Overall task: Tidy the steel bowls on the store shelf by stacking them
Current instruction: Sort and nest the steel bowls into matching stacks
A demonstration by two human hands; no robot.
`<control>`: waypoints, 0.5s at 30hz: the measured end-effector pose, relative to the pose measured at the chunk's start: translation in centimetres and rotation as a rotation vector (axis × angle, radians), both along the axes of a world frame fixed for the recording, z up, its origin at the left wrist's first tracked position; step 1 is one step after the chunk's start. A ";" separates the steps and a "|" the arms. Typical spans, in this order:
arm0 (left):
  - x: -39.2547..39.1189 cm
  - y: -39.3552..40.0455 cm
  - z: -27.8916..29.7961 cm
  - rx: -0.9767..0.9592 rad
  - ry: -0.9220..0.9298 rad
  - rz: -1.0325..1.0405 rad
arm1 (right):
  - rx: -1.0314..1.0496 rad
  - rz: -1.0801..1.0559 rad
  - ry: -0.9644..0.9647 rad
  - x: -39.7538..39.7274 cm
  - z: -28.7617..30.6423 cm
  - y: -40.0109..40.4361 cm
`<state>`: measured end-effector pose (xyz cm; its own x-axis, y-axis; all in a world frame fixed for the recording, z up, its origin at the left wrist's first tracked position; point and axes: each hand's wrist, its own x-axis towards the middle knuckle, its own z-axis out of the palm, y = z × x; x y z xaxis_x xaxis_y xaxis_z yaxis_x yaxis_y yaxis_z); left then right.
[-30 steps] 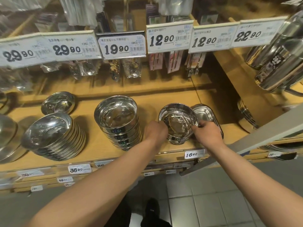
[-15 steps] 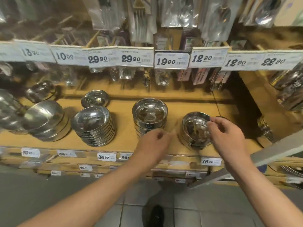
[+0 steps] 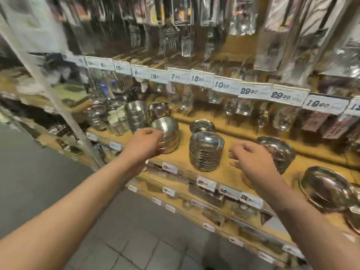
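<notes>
Steel bowls stand in several piles on the wooden shelf. A leaning bowl stack tilts at the left, and my left hand has its fingers curled over that stack's near rim. An upright middle stack stands to its right, with a single small bowl behind it. My right hand hovers over the shelf between the middle stack and a tilted right stack, fingers loosely bent and holding nothing. The whole frame is motion-blurred.
A taller bowl stack stands behind at the left. Large bowls lie at the far right. Price tags line the rail above, under hanging packaged forks. A white upright post crosses at the left. Grey floor tiles lie below.
The view has swung left along the shelf. Both hands left the right-hand bowl pile; my left hand now reaches the leaning stack and my right hand hangs past the middle stack.
</notes>
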<state>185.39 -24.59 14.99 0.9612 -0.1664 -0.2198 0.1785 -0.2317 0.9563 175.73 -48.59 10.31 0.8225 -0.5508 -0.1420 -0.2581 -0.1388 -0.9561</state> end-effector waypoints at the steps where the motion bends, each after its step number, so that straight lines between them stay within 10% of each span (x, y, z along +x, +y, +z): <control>1: 0.3 1.1 0.1 0.012 0.000 0.013 | 0.024 0.028 0.002 0.6 -0.2 0.9; 15: 14.4 6.0 0.6 -0.004 0.013 0.122 | 0.101 0.237 0.003 18.3 0.7 4.4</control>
<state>199.75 -18.56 15.62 0.9714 -0.0492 -0.2323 0.2179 -0.2037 0.9545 194.06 -44.17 10.96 0.9263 -0.3258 -0.1895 -0.2329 -0.0996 -0.9674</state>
